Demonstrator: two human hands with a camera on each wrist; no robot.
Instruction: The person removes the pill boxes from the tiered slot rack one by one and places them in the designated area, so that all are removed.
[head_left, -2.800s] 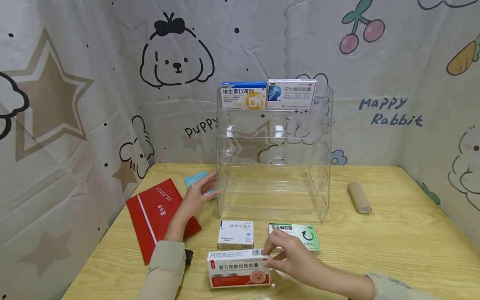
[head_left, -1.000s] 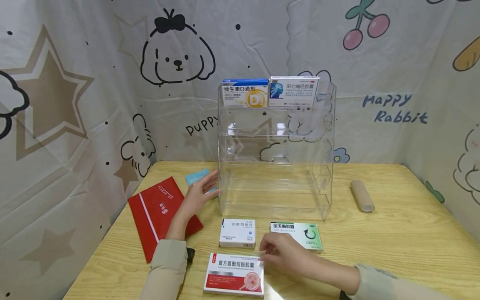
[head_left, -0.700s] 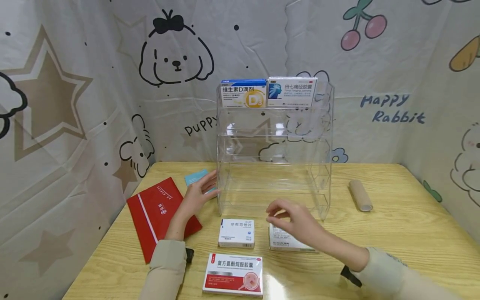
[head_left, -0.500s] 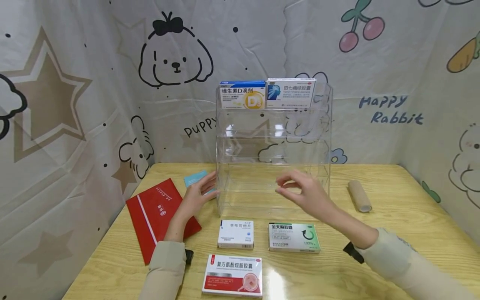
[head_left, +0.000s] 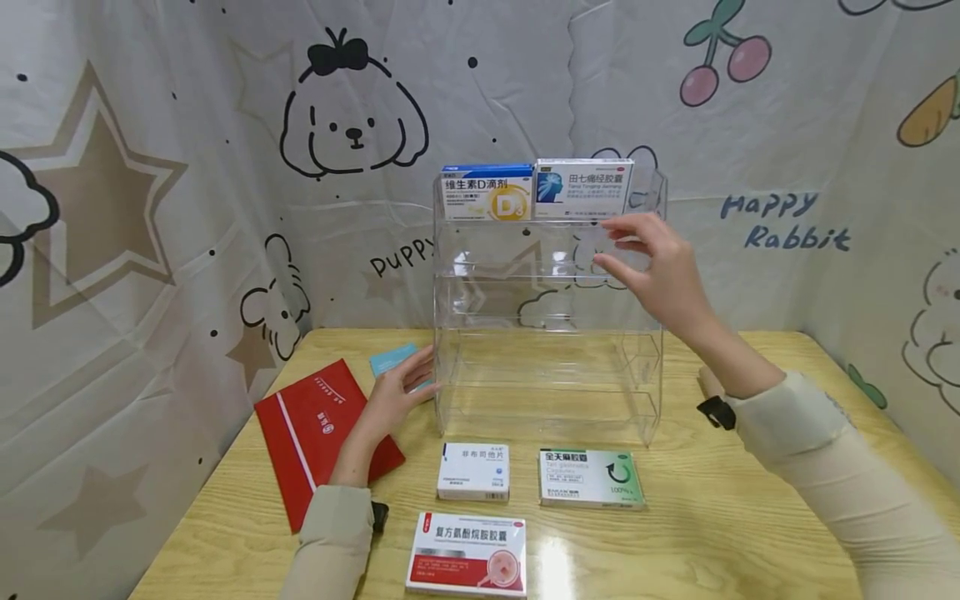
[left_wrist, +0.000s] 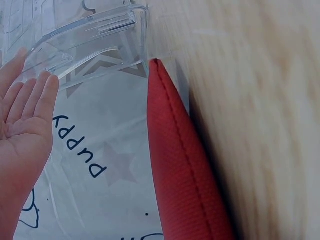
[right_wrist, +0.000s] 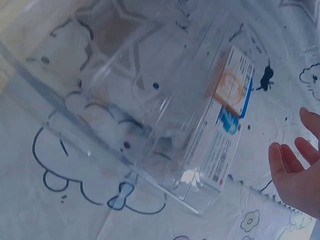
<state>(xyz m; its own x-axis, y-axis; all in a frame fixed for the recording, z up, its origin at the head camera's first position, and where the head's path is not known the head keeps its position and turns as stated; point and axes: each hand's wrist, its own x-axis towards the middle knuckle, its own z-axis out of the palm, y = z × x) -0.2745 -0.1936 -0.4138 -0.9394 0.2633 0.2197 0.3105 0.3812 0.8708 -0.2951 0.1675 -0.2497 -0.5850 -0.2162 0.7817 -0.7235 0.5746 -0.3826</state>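
Observation:
A clear acrylic display rack with several tiers stands mid-table. Its top tier holds a vitamin D drops box and a white medicine box side by side. My left hand is at the rack's left side, fingers extended at the panel; whether they touch is unclear. My right hand, raised before the rack's upper right, holds nothing, thumb and fingers apart just below the white box. In front lie a small white medicine box, a green-and-white capsule box and a red-and-white capsule box.
A red folder lies left of the rack, with a light-blue flat item behind it, partly covered by the left hand. To the right, a cardboard tube is mostly behind the right forearm. Printed curtains surround the table.
The red-and-white box, earlier propped up under my right fingers, now lies flat and released. My right hand has risen from the table to the rack's upper tiers. The left hand stays put.

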